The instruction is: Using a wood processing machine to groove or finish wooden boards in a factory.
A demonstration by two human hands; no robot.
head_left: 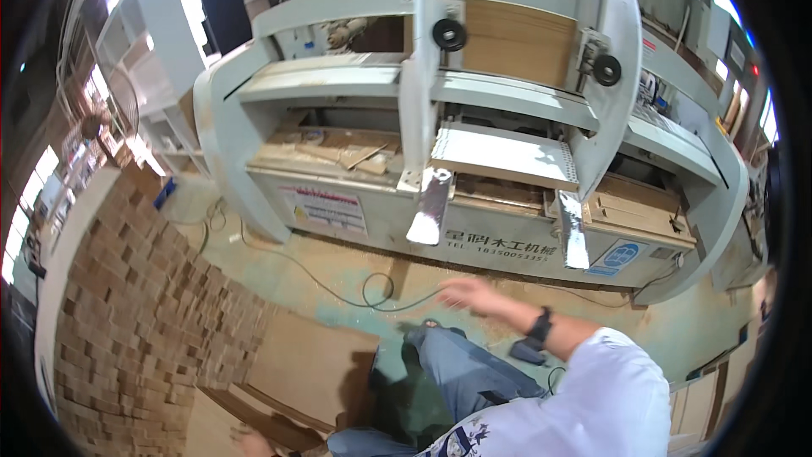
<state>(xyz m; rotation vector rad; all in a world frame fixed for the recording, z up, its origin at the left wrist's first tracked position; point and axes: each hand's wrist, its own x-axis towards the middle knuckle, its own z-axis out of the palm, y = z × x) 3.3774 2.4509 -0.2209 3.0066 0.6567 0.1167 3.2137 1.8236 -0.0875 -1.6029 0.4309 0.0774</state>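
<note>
My right hand (472, 295) is stretched out in the air over the floor, in front of a large pale woodworking machine (406, 211). It looks empty, with its fingers extended, though motion blurs them. At the lower left edge, my left hand (251, 442) is beside several brown boards (283, 415); it is partly cut off and blurred, so its grip is unclear. On the machine bed lies a board with a white face (503, 152) and small notches along its ends. Two shiny metal support arms (431, 207) jut out below it.
A large stack of small wooden pieces (144, 313) rises on the left, next to a flat brown panel (313, 360). A dark cable (338, 294) loops over the floor. Wood scraps (364, 155) lie in the machine's left bay. A fan (110, 110) stands far left.
</note>
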